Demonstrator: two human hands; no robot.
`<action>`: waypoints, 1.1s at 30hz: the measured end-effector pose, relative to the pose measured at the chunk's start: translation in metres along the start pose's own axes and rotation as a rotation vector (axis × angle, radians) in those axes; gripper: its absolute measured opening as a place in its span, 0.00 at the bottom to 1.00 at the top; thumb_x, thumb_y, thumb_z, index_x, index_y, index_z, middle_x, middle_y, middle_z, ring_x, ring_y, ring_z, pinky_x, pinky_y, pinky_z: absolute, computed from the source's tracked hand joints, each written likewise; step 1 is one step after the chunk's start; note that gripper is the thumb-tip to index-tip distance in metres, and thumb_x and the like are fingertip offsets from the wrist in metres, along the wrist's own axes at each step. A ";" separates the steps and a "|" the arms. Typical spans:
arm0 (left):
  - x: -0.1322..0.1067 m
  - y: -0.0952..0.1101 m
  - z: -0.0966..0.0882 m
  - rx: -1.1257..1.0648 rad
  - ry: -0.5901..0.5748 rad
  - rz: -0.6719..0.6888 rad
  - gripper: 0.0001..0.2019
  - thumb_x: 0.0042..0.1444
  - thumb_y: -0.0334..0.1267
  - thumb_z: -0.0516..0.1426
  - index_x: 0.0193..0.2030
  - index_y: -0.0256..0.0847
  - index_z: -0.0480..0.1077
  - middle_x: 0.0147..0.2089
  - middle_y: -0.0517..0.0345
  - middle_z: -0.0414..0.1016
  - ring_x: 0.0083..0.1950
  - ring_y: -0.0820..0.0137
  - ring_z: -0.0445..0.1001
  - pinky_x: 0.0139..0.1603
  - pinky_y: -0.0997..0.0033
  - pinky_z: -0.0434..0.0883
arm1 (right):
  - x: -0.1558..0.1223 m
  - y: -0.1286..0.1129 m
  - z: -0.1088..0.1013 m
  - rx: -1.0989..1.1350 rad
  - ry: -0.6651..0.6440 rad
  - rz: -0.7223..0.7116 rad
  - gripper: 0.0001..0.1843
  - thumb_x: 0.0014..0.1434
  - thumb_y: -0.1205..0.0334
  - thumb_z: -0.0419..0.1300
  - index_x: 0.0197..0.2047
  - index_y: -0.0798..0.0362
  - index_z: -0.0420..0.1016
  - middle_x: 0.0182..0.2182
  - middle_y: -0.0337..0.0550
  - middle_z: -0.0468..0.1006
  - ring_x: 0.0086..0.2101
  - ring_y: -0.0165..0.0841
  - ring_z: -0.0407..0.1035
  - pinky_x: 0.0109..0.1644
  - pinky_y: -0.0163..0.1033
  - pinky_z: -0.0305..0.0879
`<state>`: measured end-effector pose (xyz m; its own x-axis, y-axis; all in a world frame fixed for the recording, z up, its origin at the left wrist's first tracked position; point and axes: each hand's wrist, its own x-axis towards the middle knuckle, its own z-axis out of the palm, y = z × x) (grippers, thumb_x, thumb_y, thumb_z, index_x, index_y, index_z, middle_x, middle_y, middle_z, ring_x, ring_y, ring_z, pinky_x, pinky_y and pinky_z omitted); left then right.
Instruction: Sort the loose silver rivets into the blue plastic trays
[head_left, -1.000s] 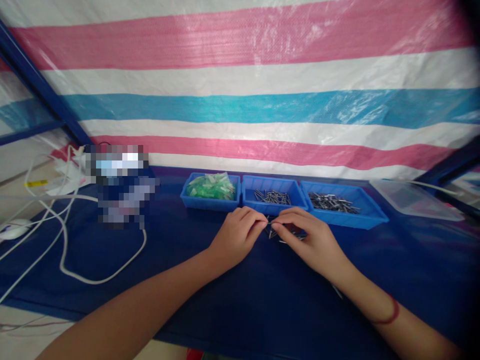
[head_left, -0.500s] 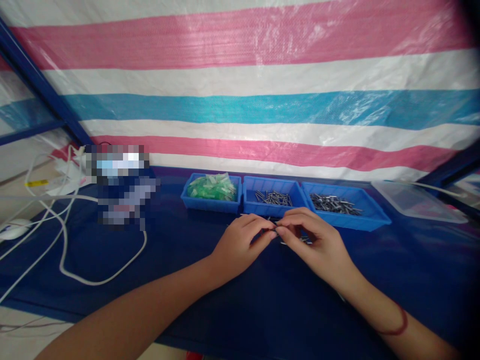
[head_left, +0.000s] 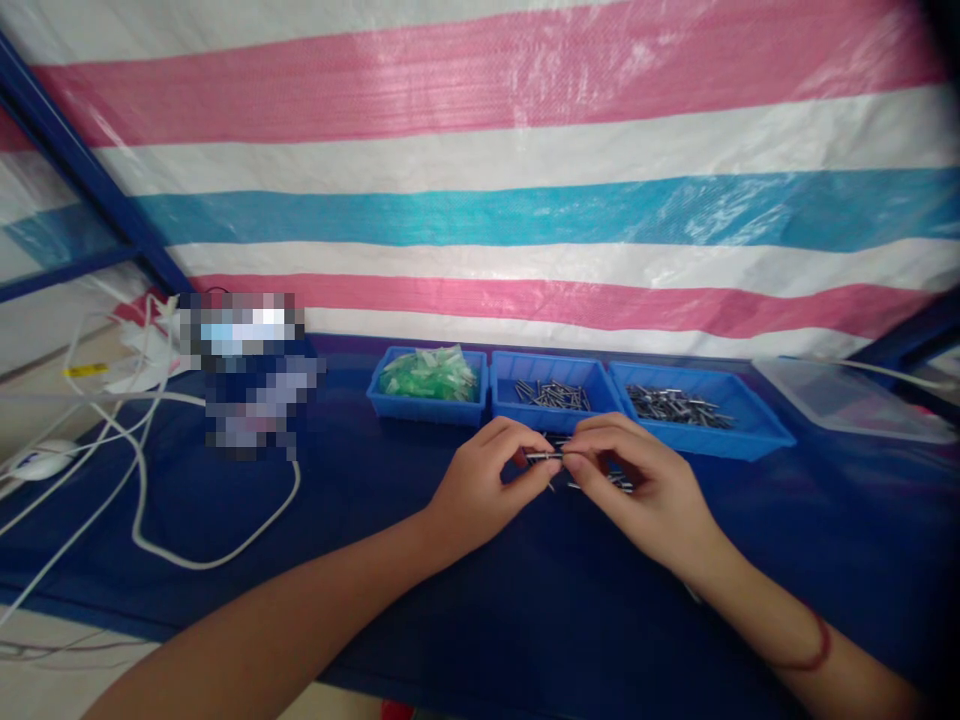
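Between my two hands lies a thin, silvery metal pin (head_left: 541, 456), roughly level; whether it is a screw or a rivet is too small to tell. My left hand (head_left: 484, 480) pinches it between thumb and forefinger. Almost touching those fingertips, my right hand (head_left: 649, 490) is closed in a pinch at the pin's right end. More loose metal pins (head_left: 621, 482) lie on the blue table behind and under the fingers, partly hidden. Just beyond stand a blue bin (head_left: 517, 408) of similar pins and a longer blue bin (head_left: 765, 437) of darker metal pieces.
A third blue bin (head_left: 427, 409) at the left holds green and clear plastic bags (head_left: 431, 375). A clear plastic lid or tray (head_left: 847, 400) lies at the right. White cables (head_left: 139, 500) loop over the table's left side, near a blurred-out device (head_left: 247, 325). Striped sheeting (head_left: 480, 215) hangs behind.
The pin between my fingertips shows more plainly now, lying across both hands. My hands have stayed close together, and the whole view has shifted slightly.
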<state>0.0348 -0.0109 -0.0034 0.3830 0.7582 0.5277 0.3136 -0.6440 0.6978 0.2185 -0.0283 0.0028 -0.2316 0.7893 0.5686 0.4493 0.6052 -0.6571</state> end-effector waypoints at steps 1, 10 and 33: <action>0.000 0.000 0.000 -0.006 0.012 0.005 0.04 0.58 0.36 0.58 0.37 0.39 0.71 0.37 0.56 0.73 0.37 0.73 0.71 0.39 0.74 0.68 | 0.000 -0.001 0.000 -0.006 -0.009 -0.002 0.03 0.59 0.66 0.58 0.36 0.50 0.72 0.35 0.43 0.71 0.36 0.34 0.69 0.38 0.40 0.66; 0.000 -0.004 -0.001 0.056 -0.047 -0.012 0.12 0.58 0.40 0.58 0.46 0.38 0.69 0.41 0.55 0.73 0.41 0.70 0.71 0.43 0.71 0.68 | 0.007 0.002 -0.010 -0.165 -0.093 -0.099 0.04 0.60 0.67 0.55 0.36 0.52 0.70 0.35 0.44 0.72 0.36 0.33 0.68 0.37 0.38 0.65; 0.007 -0.012 -0.013 0.595 -0.460 0.064 0.14 0.63 0.37 0.50 0.53 0.49 0.69 0.50 0.55 0.69 0.46 0.65 0.67 0.44 0.64 0.61 | 0.014 0.023 -0.036 -0.609 -0.032 -0.142 0.07 0.60 0.63 0.55 0.35 0.53 0.73 0.33 0.45 0.76 0.36 0.38 0.68 0.44 0.45 0.63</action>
<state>0.0221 0.0035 -0.0017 0.6994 0.6825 0.2123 0.6448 -0.7306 0.2246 0.2563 -0.0068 0.0136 -0.3467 0.7143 0.6079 0.8212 0.5443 -0.1712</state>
